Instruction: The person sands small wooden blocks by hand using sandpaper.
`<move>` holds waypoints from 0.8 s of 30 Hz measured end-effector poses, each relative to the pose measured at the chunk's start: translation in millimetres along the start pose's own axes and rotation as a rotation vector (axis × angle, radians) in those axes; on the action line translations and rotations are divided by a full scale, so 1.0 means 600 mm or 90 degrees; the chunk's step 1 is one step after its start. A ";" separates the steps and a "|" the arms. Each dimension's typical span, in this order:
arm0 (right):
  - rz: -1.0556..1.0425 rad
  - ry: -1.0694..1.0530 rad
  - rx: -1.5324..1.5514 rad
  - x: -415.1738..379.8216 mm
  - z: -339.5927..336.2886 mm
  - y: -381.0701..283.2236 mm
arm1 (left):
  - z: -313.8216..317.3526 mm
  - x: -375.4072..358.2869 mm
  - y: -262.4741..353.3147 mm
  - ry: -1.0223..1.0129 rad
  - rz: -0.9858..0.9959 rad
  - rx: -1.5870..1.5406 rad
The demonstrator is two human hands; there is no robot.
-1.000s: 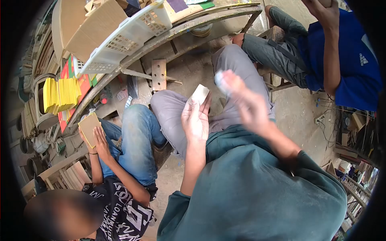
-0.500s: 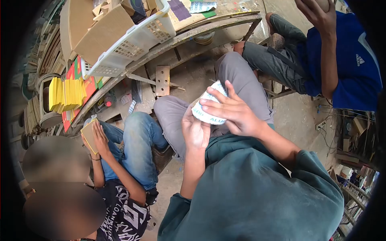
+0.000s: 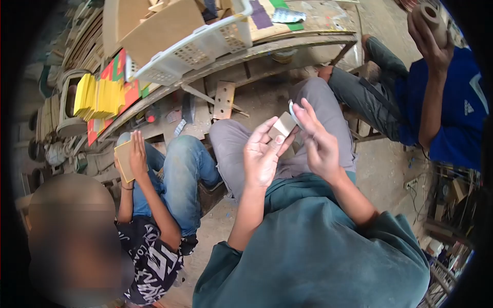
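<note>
A small brown block (image 3: 282, 127) is gripped between the thumb and fingers of my left hand (image 3: 263, 154), above my lap. Just right of it, my right hand (image 3: 321, 141) has its fingers stretched out, its palm turned toward the block. A whitish printed sheet (image 3: 294, 112), seen nearly edge-on, lies against the fingers of my right hand; how it is held is partly hidden.
A white basket (image 3: 190, 54) with a cardboard box (image 3: 162, 33) stands on a bench, beside yellow sheets (image 3: 97, 97). A co-worker at left holds a yellow-edged block (image 3: 124, 160); another at right holds a brown cylinder (image 3: 430, 23). A perforated board (image 3: 224, 100) is below the bench.
The white sheet has moved off the block with my right hand, which shifted right and uncovered the block in my left hand. The view has shifted, and the right co-worker's cylinder shows more.
</note>
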State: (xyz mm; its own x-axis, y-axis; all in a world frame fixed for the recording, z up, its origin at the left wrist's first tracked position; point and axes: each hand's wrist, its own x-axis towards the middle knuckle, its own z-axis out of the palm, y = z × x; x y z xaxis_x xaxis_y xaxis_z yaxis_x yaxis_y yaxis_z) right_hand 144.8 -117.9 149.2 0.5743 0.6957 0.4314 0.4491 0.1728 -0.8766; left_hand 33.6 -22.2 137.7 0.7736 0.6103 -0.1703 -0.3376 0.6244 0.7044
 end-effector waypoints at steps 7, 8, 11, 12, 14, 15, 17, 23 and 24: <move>-0.049 -0.172 -0.312 -0.007 0.000 -0.003 | -0.020 0.003 -0.010 0.153 0.107 0.126; -0.032 -0.194 -0.329 -0.006 -0.007 -0.010 | -0.021 0.003 -0.002 0.173 0.128 0.120; 0.000 -0.144 -0.307 -0.019 -0.025 -0.003 | -0.025 0.004 0.014 0.208 0.170 0.130; -0.002 -0.141 -0.315 -0.018 -0.031 -0.004 | -0.025 0.006 0.012 0.187 0.180 0.161; 0.003 -0.115 -0.232 -0.010 -0.028 -0.007 | -0.018 0.008 0.010 0.164 0.189 0.192; 0.011 -0.084 -0.148 -0.006 -0.026 -0.008 | -0.009 0.006 0.008 0.143 0.153 0.178; 0.003 -0.064 -0.119 -0.007 -0.019 0.000 | 0.003 0.005 -0.003 0.100 0.101 0.134; 0.528 0.138 0.575 -0.025 -0.014 0.060 | 0.021 0.010 -0.030 0.097 0.018 0.049; 0.600 0.141 0.555 -0.021 -0.016 0.058 | 0.014 0.012 -0.037 0.087 0.065 0.194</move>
State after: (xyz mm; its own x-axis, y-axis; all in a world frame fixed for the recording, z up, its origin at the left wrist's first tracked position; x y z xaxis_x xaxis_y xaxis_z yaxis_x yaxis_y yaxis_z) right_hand 159.9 -127.2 115.3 0.5611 0.6816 -0.4697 -0.7275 0.1353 -0.6726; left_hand 50.9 -35.8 126.8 0.6582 0.7344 -0.1652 -0.2174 0.3956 0.8923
